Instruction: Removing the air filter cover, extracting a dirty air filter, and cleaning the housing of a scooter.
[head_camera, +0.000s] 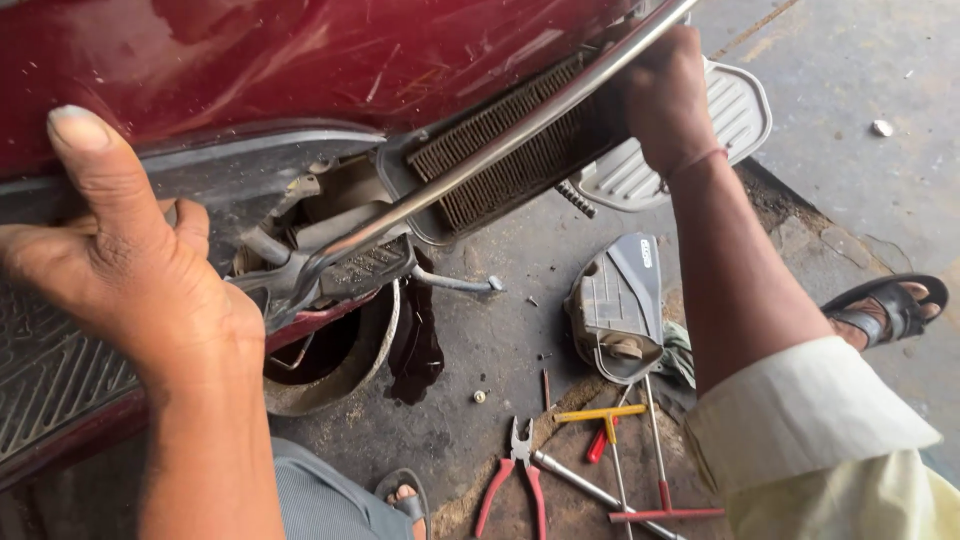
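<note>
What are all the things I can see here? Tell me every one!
Scooter body: one, dark red, top and left.
Metal bar: one, silver, running along the scooter's side.
Footrest: one, grey and ribbed, top right.
Engine cover: one, grey, on the floor in the middle.
Oil patch: one, black, on the floor under the scooter.
Pliers: one pair, red handles, bottom middle.
T-handle tools: at least two, one yellow, one red, bottom right.
Sandals: two, dark, one at right, one at the bottom.
Floor: grey concrete.
Left hand: pressed on the scooter's edge.
Right hand: gripping the bar's upper end.
</note>
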